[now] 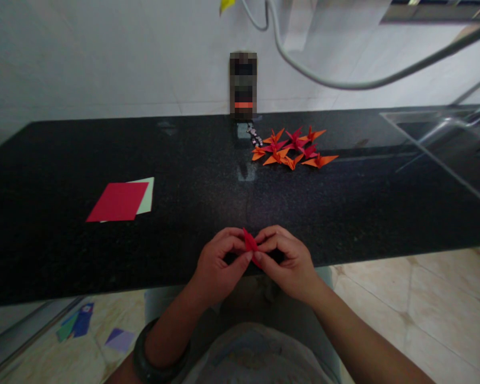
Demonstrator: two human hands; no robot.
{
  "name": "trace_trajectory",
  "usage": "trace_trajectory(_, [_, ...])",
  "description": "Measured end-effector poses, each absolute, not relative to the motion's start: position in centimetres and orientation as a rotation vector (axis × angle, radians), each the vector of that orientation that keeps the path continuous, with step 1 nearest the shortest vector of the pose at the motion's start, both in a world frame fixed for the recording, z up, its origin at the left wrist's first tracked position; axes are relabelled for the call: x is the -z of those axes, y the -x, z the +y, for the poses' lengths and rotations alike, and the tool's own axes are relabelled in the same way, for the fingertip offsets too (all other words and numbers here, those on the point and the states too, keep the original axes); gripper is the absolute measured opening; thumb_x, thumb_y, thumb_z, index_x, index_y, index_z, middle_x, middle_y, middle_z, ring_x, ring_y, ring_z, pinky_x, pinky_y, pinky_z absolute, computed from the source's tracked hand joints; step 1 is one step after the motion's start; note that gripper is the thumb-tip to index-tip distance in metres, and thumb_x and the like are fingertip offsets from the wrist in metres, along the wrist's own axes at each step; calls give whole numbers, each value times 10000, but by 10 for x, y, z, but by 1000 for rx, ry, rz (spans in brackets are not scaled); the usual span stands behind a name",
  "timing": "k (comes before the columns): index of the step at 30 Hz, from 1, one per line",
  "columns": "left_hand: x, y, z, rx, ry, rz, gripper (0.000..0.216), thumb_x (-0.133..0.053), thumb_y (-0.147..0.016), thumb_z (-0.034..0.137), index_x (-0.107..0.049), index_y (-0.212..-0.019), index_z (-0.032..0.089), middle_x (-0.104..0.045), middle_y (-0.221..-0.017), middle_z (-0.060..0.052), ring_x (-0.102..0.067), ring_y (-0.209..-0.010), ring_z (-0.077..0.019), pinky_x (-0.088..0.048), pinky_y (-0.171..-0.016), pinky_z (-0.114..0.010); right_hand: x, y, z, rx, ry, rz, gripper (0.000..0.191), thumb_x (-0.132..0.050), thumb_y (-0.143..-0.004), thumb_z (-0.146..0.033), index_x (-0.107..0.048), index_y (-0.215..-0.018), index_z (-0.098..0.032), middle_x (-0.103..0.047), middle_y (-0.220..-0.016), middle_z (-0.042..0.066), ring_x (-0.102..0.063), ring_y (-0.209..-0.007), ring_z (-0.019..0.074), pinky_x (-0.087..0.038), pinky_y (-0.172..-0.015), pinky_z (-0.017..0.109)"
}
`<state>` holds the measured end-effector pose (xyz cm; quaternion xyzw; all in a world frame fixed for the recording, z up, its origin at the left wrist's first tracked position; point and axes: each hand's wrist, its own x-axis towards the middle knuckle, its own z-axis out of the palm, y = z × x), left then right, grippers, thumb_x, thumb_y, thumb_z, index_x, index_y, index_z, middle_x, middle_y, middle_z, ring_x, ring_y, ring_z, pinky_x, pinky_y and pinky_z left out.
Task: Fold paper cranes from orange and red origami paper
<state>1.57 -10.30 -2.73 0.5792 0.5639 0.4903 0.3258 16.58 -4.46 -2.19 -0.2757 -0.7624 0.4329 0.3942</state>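
A small folded piece of red paper (250, 241) is pinched between my two hands, just above the near edge of the dark counter. My left hand (222, 261) grips it from the left with thumb and fingers. On its other side my right hand (287, 260) holds it the same way. The paper's pointed tip sticks up between the fingers; much of its lower part is hidden by my thumbs. Farther back, several orange and red folded paper cranes (279, 156) lie in a cluster. To the left rest flat red paper sheets (118, 201) over pale green paper (147, 198).
A black counter (192, 186) runs along the wall. A phone-like object (243, 85), blurred out, leans there with a beaded strap (255, 134). A metal sink (444, 154) is at right. A grey cable (344, 84) hangs above. Coloured papers (78, 321) lie on the tiled floor.
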Motion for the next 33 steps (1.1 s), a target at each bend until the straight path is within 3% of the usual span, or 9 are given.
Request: trace_trajectory(33, [25, -15, -103, -1337, -1415, 1456, 53, -608, -714, 140, -650, -701, 169, -637, -841, -58, -596, -798, -156, -482, -709, -273, 23, -164, -45, -1070, 684, -1952, 89, -579, -728, -105, -594, -717, -192, -584, -829, 40, -569, -767, 138, -466, -666, 282])
